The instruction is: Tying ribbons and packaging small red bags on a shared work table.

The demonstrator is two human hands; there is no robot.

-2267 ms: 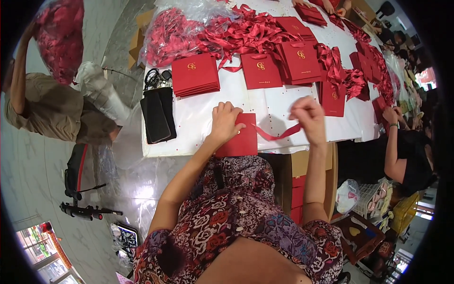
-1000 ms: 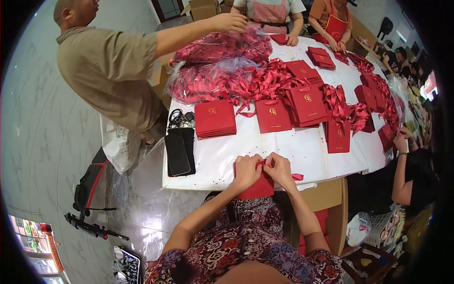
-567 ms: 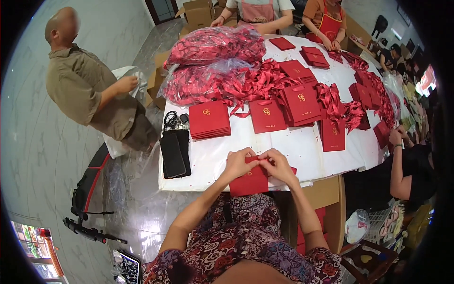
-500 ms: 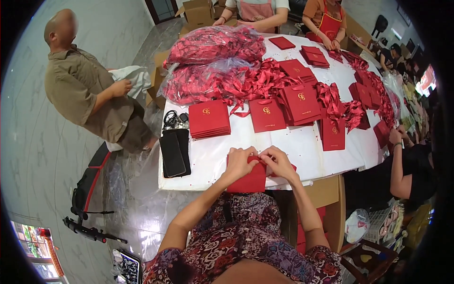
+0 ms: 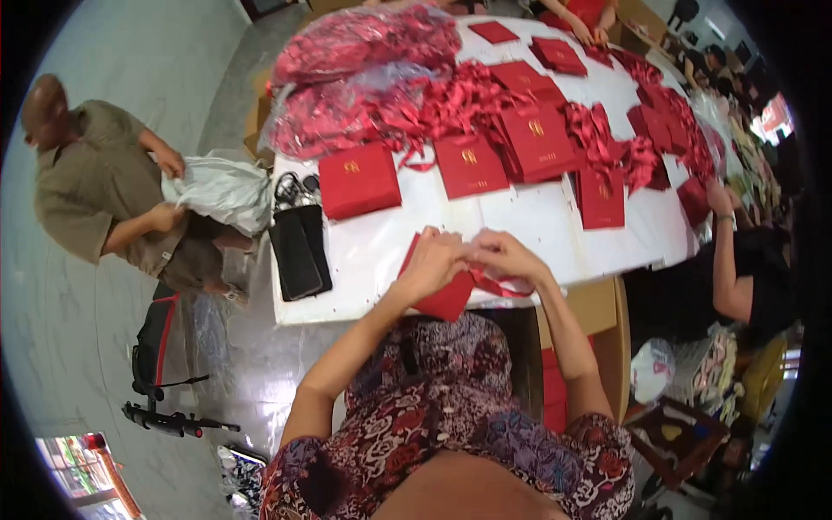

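Head view, left grip [image 5: 433, 262] closed on red pouch [image 5: 447, 300], right grip [image 5: 511, 257] pinching ribbon [image 5: 499, 285], clear bags [image 5: 368, 39] bulging with red ribbons [image 5: 325, 117]

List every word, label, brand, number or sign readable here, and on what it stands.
Print is described, not copied:
Left red stack: gold emblem.
Middle red packet: gold emblem; line below too small.
Taller red stack: gold emblem; line below too small.
Right red packet: blurred gold print.
White plastic bag: blurred pinkish marks.
Packet at left hand: none visible.
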